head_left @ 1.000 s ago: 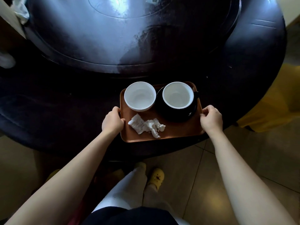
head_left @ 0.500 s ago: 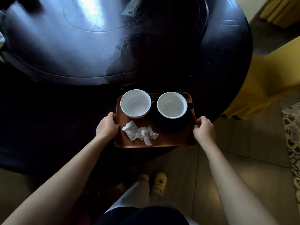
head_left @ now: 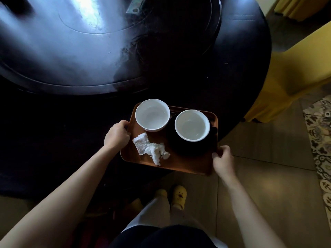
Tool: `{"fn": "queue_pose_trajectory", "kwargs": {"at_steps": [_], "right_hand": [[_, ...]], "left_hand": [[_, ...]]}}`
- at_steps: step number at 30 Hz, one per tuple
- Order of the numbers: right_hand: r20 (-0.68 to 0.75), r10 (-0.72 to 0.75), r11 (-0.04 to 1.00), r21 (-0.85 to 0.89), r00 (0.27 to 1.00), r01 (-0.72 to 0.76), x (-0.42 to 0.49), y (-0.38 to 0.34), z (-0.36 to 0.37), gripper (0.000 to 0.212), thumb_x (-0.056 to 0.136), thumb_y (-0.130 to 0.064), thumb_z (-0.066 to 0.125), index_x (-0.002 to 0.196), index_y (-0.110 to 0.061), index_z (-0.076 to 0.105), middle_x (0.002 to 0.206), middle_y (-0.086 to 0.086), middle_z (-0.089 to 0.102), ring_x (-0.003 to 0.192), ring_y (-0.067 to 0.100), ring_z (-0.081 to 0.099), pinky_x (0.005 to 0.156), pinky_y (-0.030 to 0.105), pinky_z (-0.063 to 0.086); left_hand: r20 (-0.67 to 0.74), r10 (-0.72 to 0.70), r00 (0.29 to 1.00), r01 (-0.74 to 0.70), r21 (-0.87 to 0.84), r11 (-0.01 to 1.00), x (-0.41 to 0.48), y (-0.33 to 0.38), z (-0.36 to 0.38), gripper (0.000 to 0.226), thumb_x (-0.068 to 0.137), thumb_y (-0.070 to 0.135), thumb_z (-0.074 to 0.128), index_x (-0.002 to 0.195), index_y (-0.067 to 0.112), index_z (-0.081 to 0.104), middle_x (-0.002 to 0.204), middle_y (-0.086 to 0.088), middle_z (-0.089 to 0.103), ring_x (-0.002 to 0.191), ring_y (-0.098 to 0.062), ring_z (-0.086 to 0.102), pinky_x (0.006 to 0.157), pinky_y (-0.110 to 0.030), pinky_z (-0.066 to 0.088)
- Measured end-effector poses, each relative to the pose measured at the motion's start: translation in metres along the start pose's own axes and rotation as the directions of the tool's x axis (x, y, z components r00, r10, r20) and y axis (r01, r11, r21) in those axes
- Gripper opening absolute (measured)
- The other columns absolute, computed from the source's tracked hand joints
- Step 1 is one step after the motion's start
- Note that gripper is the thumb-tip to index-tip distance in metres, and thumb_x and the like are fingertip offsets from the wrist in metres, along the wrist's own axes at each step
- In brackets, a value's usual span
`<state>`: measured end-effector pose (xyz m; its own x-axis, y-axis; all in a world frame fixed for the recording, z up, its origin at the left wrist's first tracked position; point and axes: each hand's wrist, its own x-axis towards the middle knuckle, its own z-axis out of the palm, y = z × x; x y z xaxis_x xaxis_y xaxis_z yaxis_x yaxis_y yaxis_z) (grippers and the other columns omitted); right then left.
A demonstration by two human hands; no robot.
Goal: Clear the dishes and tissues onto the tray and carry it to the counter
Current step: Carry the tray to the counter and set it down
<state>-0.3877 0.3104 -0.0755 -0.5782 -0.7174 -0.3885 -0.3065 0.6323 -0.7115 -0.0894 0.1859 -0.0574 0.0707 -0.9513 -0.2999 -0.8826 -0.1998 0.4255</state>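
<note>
Over the dark round table's edge, left hand and right hand clamp fingers on opposite rims of the loaded brown rectangular tray, balancing two white bowls and crumpled white tissues for carrying.

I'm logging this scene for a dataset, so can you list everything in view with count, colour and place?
tray: 1, brown, held over the table's near edge
bowl: 1, white, back left of the tray
cup: 1, white inside, on the saucer
saucer: 1, black, right side of the tray
tissues: 1 crumpled clump, white, front left of the tray
table: 1, dark, round, upper left
turntable: 1, dark, glossy, on the table
yellow cover: 1, right of the table
patterned rug: 1, far right floor
slippers: 2, yellow, on the tiled floor
left hand: gripping the tray's left edge
right hand: gripping the tray's right corner
</note>
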Motion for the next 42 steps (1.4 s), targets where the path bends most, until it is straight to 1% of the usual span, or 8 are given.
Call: {"fn": "queue_pose_trajectory", "kwargs": {"at_steps": [4,8,18,23,31,36,38,42], "right_hand": [[0.067,0.031,0.997,0.073,0.997,-0.036,0.011,0.000,0.006,0.014,0.095,-0.021,0.047,0.099,-0.008,0.050,0.093,0.011,0.056,0.094,0.031,0.057,0.070,0.029,0.036],[0.049,0.075,0.996,0.046,0.996,-0.077,0.023,-0.002,0.015,0.033,0.096,-0.037,0.041,0.086,-0.008,0.051,0.077,0.009,0.058,0.078,0.027,0.057,0.058,0.032,0.039],[0.015,0.064,0.995,0.080,0.998,-0.065,0.030,-0.003,0.019,0.040,0.096,-0.042,0.041,0.079,-0.008,0.054,0.068,0.005,0.057,0.063,0.021,0.054,0.051,0.031,0.036],[0.039,0.005,0.977,0.212,0.999,-0.014,0.027,0.000,0.017,0.030,0.098,-0.035,0.040,0.081,-0.017,0.057,0.077,0.002,0.061,0.072,0.014,0.056,0.060,0.029,0.041],[0.065,-0.084,0.958,0.279,0.994,0.062,0.019,-0.005,0.007,0.032,0.097,-0.040,0.039,0.101,-0.018,0.061,0.085,-0.001,0.063,0.078,0.010,0.058,0.062,0.027,0.044],[0.059,-0.133,0.965,0.235,0.989,0.116,0.022,-0.012,-0.006,0.027,0.098,-0.031,0.040,0.090,-0.012,0.058,0.074,-0.005,0.058,0.067,0.002,0.051,0.043,0.003,0.036],[0.065,-0.138,0.964,0.236,0.988,0.119,0.020,-0.014,-0.010,0.028,0.099,-0.029,0.040,0.090,-0.010,0.059,0.073,-0.005,0.058,0.067,0.004,0.052,0.045,0.006,0.037],[0.072,-0.113,0.958,0.273,0.991,0.089,0.017,-0.015,-0.023,0.032,0.097,-0.029,0.043,0.077,-0.012,0.061,0.076,0.008,0.062,0.071,0.018,0.055,0.061,0.030,0.039]], "left_hand": [[-0.040,0.011,0.999,-0.011,0.006,1.000,0.005,0.002,0.002,0.025,0.086,0.016,0.054,0.111,0.015,0.057,0.100,-0.010,0.067,0.094,-0.031,0.061,0.071,-0.037,0.045],[-0.074,0.044,0.996,-0.038,0.083,0.996,0.013,0.004,0.006,0.023,0.091,0.030,0.049,0.103,0.012,0.053,0.100,-0.013,0.067,0.092,-0.033,0.061,0.066,-0.034,0.039],[-0.099,0.128,0.987,-0.092,0.305,0.948,0.032,0.014,0.008,0.035,0.093,0.038,0.041,0.090,0.005,0.052,0.092,-0.020,0.067,0.087,-0.041,0.062,0.061,-0.036,0.035],[-0.077,0.137,0.988,-0.119,0.208,0.971,0.036,0.009,0.005,0.032,0.090,0.037,0.048,0.073,0.010,0.051,0.079,-0.014,0.065,0.079,-0.037,0.061,0.059,-0.032,0.033],[-0.145,0.187,0.972,-0.182,0.049,0.982,0.027,-0.005,0.006,0.026,0.090,0.025,0.052,0.084,0.001,0.061,0.082,-0.019,0.067,0.080,-0.037,0.060,0.066,-0.037,0.040],[-0.155,0.166,0.974,-0.187,-0.134,0.973,0.019,0.004,0.005,0.026,0.093,0.018,0.047,0.086,-0.004,0.058,0.078,-0.015,0.058,0.074,-0.025,0.051,0.066,-0.028,0.032],[-0.147,0.156,0.977,-0.181,-0.173,0.968,0.017,0.011,0.001,0.027,0.095,0.018,0.045,0.088,-0.005,0.057,0.078,-0.012,0.056,0.075,-0.022,0.050,0.064,-0.026,0.029],[-0.098,0.190,0.977,-0.204,-0.161,0.966,0.016,0.027,-0.009,0.024,0.094,0.018,0.046,0.094,-0.003,0.058,0.082,-0.008,0.055,0.077,-0.021,0.049,0.065,-0.024,0.028]]}}
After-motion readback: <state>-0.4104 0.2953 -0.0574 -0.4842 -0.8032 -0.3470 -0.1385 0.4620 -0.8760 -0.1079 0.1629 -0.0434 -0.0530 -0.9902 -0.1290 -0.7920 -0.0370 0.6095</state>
